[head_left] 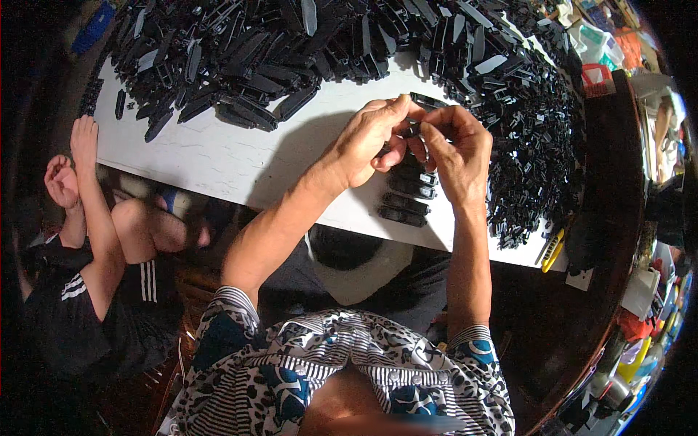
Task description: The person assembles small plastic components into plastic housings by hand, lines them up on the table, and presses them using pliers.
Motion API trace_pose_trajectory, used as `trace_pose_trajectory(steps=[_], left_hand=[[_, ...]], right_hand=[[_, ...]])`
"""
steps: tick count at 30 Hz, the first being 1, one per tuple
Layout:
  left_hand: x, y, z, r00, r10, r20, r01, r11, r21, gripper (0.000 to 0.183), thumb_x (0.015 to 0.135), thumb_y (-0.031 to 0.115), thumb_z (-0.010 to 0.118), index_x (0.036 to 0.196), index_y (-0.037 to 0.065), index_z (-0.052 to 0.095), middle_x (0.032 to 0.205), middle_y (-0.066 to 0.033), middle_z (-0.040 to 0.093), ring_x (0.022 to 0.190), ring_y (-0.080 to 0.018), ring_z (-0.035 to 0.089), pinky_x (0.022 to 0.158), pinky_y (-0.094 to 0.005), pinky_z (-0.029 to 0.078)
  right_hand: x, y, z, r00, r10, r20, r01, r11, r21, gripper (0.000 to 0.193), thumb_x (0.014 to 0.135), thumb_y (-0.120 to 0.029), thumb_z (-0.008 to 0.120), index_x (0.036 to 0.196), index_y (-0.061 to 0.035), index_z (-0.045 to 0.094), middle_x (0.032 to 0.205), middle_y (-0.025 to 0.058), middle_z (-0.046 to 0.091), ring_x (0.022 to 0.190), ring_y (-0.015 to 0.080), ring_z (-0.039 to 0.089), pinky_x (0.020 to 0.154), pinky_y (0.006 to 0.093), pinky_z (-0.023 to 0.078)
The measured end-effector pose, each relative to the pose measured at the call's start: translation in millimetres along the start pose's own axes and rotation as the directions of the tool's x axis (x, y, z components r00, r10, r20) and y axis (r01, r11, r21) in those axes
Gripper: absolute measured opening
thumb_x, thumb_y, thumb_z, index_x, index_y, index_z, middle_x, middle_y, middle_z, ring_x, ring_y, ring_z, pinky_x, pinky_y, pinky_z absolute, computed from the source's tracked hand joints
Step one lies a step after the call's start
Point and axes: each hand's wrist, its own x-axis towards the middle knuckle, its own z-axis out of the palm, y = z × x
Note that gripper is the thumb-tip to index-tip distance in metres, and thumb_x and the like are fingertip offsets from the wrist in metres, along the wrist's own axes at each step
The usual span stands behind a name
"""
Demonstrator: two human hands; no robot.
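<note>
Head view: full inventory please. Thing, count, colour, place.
White worktable: one, white, centre.
Long black plastic parts: uncountable heap, black, some faces grey, far side of table.
Small black plastic pieces: uncountable heap, black, table's right.
Row of oblong black plastic parts: at least three, black, below the hands.
Small dark plastic part: one, dark, between the fingertips, partly hidden.
Yellow-and-black hand tool: one, near right corner of table.
Mixed clutter: count unclear, many colours, right rim.
Co-worker in black clothes with white stripes: one, left of table.
Patterned shirt: one, black, white and blue, bottom.
Left hand, right hand: one each, bare, over table.
</note>
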Motion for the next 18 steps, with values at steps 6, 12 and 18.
trace_pose_trajectory(steps=[6,12,18], left_hand=[[-1,-1,-3,0.999,-0.051,0.018,0.054,0.984,-0.17,0.037,0.1,0.035,0.042,0.104,0.002,0.057,0.078,-0.0178,0.061,0.041,-0.006,0.041,0.035,-0.016,0.026],[5,-4,-4,0.996,-0.024,0.085,0.021,0.999,0.038,0.022,0.097,0.025,0.049,0.094,0.004,0.058,0.072,-0.0102,0.06,0.042,-0.0033,0.04,0.035,-0.016,0.025],[2,-1,-13,0.976,-0.112,0.187,0.14,0.98,-0.14,0.017,0.095,0.019,0.049,0.091,0.004,0.056,0.07,-0.0085,0.059,0.042,-0.0025,0.04,0.035,-0.0156,0.024]], right_hand=[[2,15,-3,0.999,-0.025,-0.03,0.03,0.985,0.171,0.012,0.088,-0.01,0.063,0.088,0.0013,0.059,0.074,0.002,0.059,0.052,0.0048,0.049,0.042,0.019,0.042],[2,16,-2,0.999,-0.028,-0.038,0.035,0.977,0.21,0.011,0.087,-0.009,0.061,0.087,0.0017,0.058,0.073,0.0026,0.058,0.053,0.0067,0.052,0.044,0.0197,0.042],[1,13,-1,0.923,-0.384,0.004,0.384,0.922,0.045,0.007,0.084,0.001,0.063,0.091,0.0024,0.06,0.081,0.0041,0.057,0.065,0.0101,0.056,0.051,0.0218,0.047]])
